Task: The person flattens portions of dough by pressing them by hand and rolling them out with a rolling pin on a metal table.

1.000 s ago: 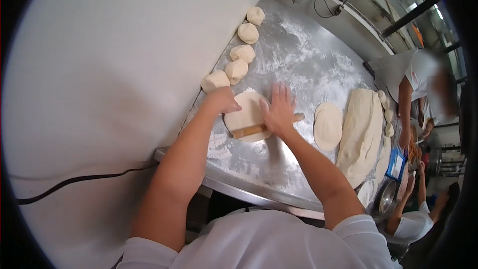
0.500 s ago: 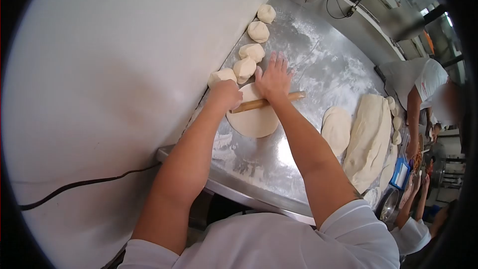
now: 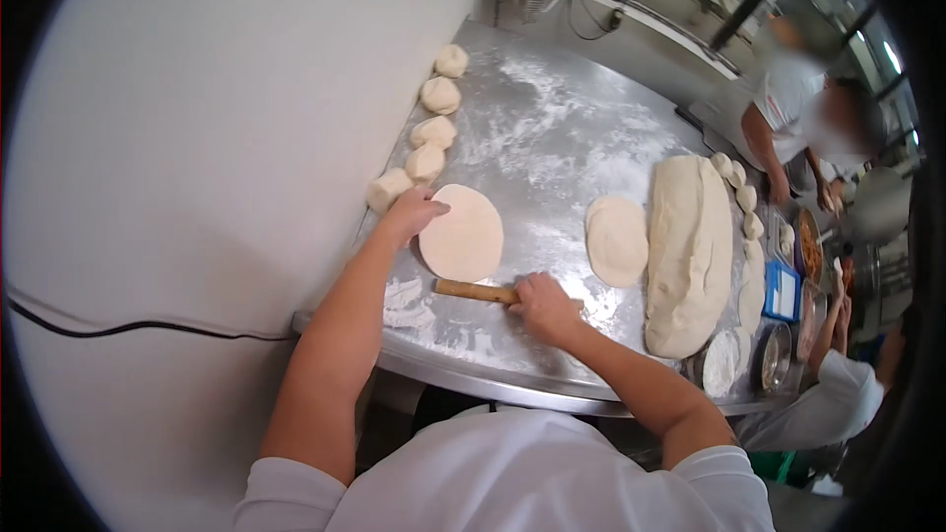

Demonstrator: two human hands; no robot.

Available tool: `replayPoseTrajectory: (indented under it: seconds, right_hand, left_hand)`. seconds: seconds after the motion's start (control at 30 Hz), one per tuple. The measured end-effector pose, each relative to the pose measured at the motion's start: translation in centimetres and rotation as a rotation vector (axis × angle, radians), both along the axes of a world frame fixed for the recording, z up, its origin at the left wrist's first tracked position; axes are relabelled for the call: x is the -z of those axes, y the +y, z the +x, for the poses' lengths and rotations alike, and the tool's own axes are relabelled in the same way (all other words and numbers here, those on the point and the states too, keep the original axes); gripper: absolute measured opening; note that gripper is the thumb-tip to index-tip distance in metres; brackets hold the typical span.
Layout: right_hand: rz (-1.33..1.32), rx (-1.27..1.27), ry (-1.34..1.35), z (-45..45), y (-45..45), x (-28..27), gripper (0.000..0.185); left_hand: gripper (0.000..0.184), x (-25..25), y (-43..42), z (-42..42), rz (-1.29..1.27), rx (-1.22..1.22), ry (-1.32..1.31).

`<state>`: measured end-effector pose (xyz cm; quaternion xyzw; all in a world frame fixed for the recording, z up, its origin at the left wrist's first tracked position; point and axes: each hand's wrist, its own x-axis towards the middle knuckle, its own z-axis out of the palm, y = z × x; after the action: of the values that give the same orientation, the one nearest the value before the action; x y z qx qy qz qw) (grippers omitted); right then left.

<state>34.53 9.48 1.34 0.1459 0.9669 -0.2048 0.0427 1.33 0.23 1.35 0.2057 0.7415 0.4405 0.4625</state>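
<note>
A round, flat dough sheet (image 3: 461, 234) lies on the floured metal table. My left hand (image 3: 410, 214) is at its upper left edge, thumb on top and fingers closed around the rim. Just below the sheet, apart from it, a wooden rolling pin (image 3: 475, 291) rests near the front of the table. My right hand (image 3: 547, 308) is wrapped round the pin toward its right end. Several dough balls (image 3: 428, 163) stand in a row along the wall, the nearest one right beside my left hand.
To the right lie another flattened dough piece (image 3: 618, 241) and a long, thick dough slab (image 3: 690, 256). Beyond are small dough pieces (image 3: 746, 199), a blue tray (image 3: 783, 292) and a metal bowl (image 3: 777, 355). Co-workers (image 3: 788, 108) stand at the right side. The white wall (image 3: 217, 138) borders the left.
The rolling pin has come off the dough sheet toward me, now gripped in my right hand, which was flat on it before. My left hand has moved to the sheet's edge. The view has shifted.
</note>
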Motion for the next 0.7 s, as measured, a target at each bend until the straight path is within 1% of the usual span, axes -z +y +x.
replayPoseTrajectory:
  seconds: [0.07,0.13,0.17,0.23,0.37,0.43,0.47,0.53,0.63,0.7]
  right_hand:
    - [-0.256,0.106,-0.305,-0.2,-1.6,-4.3,0.034]
    - [-0.349,0.028,-0.379,1.1,-2.6,-6.3,0.037]
    - [-0.389,-0.048,-0.428,1.6,-3.0,-5.9,0.036]
    - [-0.443,-0.029,-0.456,2.5,-4.2,-6.1,0.037]
    - [-0.499,-0.075,-0.586,1.9,-4.0,-8.5,0.036]
    - [-0.461,-0.077,-0.495,2.4,-3.5,-8.4,0.034]
    - [-0.436,-0.080,-0.451,2.6,-3.1,-8.5,0.033]
    - [-0.430,-0.089,-0.484,2.7,-2.5,-9.0,0.029]
    - [-0.417,-0.089,-0.497,3.2,-2.0,-8.0,0.026]
    - [-0.402,-0.091,-0.481,3.5,-1.9,-7.5,0.025]
  left_hand:
    - [0.038,0.1,0.9,2.2,0.073,-0.106,-0.273]
    - [0.036,0.8,1.8,3.7,0.012,0.007,-0.321]
    - [0.035,0.8,2.5,4.8,-0.021,0.060,-0.345]
    - [0.038,0.5,3.7,7.8,-0.060,0.263,-0.321]
    - [0.041,-2.7,7.9,15.4,-0.110,0.637,-0.271]
    - [0.044,-3.1,10.7,19.1,-0.096,0.850,-0.238]
    - [0.046,-3.1,12.4,20.8,-0.033,0.934,-0.084]
    - [0.049,-3.0,15.7,23.4,0.097,1.082,0.228]
    - [0.055,-1.8,21.4,25.3,0.139,1.058,0.278]
    - [0.053,-2.7,24.1,25.2,0.091,0.924,0.391]
